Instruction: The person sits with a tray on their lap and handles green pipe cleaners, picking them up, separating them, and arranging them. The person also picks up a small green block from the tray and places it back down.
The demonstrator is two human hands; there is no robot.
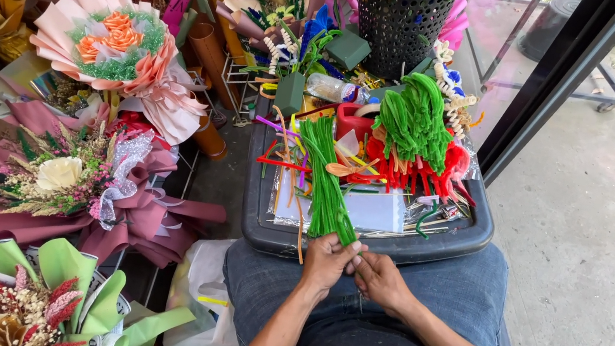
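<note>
- While both hands meet over the lap, the left hand [328, 262] has its grip closed around the near end of a bundle of green pipe cleaners [326, 179].
- From that grip the bundle runs up and away, lying across a dark plastic tray [472, 236] that rests on the person's jeans-clad knees.
- Just right of the left grip, touching it, the right hand [382, 280] pinches the same bundle's end with its fingertips, so its grip is closed on the stems too.
- Beyond the right grip, farther back on the tray, sits a looped heap of green pipe cleaners [416, 120] over a bunch of red pipe cleaners [409, 174].
- Straight ahead of both grips lies a clear plastic sleeve [377, 209], flat on the tray.
- Far behind the tray stands a black mesh basket [400, 24].
- Well left of the left grip are wrapped bouquets: a peach bouquet [116, 48] at the back, a mauve bouquet [64, 178] nearer.
- Below-left of the left grip, against the knee, is a white plastic bag [206, 301].
</note>
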